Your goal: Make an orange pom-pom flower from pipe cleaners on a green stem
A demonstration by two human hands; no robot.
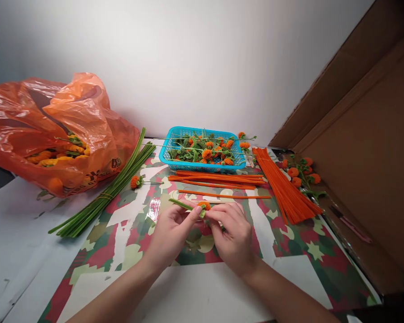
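Note:
My left hand [175, 229] is closed in a pinch on a green pipe cleaner [181, 204], whose free end sticks out to the upper left. A small orange pipe-cleaner flower [204, 205] with green at its base sits between both hands. My right hand [232, 229] pinches the flower from the right, its fingertips close to the left thumb. Just beyond the hands lies a single orange pipe cleaner [222, 194], with a loose pile of orange pipe cleaners [215, 178] behind it. Another orange flower [135, 181] on a thin wire stem rests to the left.
A blue basket [202, 166] at the back holds orange flowers and green pieces. Left are a bundle of green pipe cleaners [104, 197] and an orange plastic bag [87, 121]. Right are an orange bundle [286, 188], more flowers [294, 172], a pink-handled cutter [357, 230] and cardboard [363, 134].

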